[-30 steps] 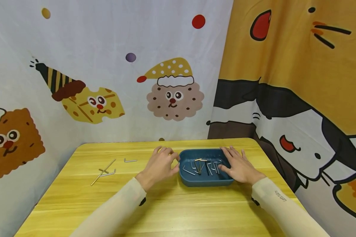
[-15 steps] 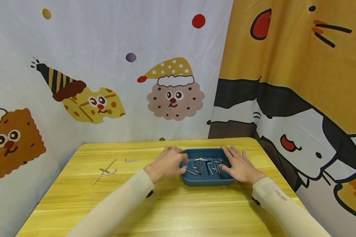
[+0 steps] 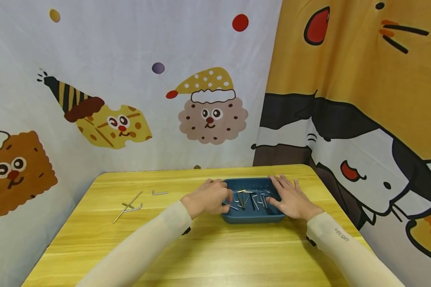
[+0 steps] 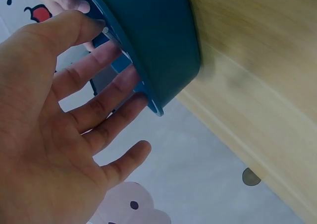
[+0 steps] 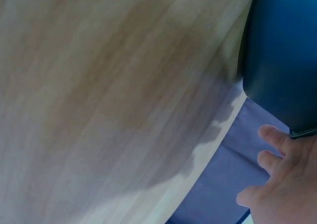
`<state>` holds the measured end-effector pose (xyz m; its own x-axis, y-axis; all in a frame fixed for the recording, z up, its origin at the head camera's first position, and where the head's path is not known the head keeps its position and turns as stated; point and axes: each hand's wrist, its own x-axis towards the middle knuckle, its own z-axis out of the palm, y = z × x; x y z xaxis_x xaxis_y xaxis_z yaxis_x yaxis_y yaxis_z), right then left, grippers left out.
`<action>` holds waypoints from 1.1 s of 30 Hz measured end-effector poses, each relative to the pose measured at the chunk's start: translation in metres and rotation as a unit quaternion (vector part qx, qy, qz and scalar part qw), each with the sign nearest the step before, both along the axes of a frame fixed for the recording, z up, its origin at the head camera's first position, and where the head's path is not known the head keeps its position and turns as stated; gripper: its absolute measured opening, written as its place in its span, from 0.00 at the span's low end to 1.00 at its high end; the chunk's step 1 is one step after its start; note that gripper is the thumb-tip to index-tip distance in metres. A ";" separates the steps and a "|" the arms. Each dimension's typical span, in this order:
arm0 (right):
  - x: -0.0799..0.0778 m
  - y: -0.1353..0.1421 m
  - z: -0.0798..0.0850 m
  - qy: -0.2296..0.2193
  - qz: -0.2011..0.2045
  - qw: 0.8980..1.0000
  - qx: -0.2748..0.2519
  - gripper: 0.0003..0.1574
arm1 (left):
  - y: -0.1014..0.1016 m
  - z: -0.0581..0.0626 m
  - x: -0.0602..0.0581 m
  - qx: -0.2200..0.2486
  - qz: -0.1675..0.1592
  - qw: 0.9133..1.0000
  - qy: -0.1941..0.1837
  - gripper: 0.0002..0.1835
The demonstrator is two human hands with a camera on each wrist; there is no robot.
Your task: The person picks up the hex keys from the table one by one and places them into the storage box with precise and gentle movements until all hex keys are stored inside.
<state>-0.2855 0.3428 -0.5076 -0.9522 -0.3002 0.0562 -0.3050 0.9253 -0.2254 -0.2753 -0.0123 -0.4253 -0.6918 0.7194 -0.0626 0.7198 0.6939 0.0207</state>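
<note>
A blue tray (image 3: pixel 253 219) holds several L-shaped hex keys, silver, black and gold. My left hand (image 3: pixel 210 197) reaches over the tray's left rim. In the left wrist view, the thumb and index finger of my left hand (image 4: pixel 59 100) pinch the end of a silver hex key (image 4: pixel 110 34), while the other fingers extend inside the rim. My right hand (image 3: pixel 292 199) rests on the tray's right end, fingers spread and thumb over the rim. The right wrist view shows fingers of that hand (image 5: pixel 292 179) beside the tray's outer wall (image 5: pixel 285 55).
On the left of the wooden table (image 3: pixel 186 255) lie a long gold-coloured key (image 3: pixel 119 215) and a silver hex key (image 3: pixel 133 209), crossing or close together. Another silver hex key (image 3: pixel 160 193) lies farther back. A printed curtain (image 3: pixel 201 40) hangs behind the table.
My left hand has moved right, from beside the tray's left end to over its rim, and its fingertips have gone down to a silver hex key. My right hand stays on the tray.
</note>
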 end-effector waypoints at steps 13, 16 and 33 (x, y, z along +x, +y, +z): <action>0.002 -0.001 0.003 -0.002 0.000 1.000 -0.001 0.59 | 0.003 -0.009 0.002 -0.017 -0.015 1.000 0.003 0.11; 0.003 -0.002 0.004 0.000 0.002 1.000 0.001 0.59 | 0.001 -0.010 0.004 -0.004 -0.015 1.000 0.006 0.12; 0.001 -0.002 0.002 0.003 0.000 1.000 0.005 0.59 | -0.044 -0.014 0.011 0.131 0.034 0.990 0.034 0.13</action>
<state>-0.2847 0.3408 -0.5056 -0.9520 -0.3006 0.0581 -0.3060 0.9277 -0.2139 -0.2644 -0.0565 -0.4395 -0.7349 0.6567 0.1690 0.6779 0.7176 0.1594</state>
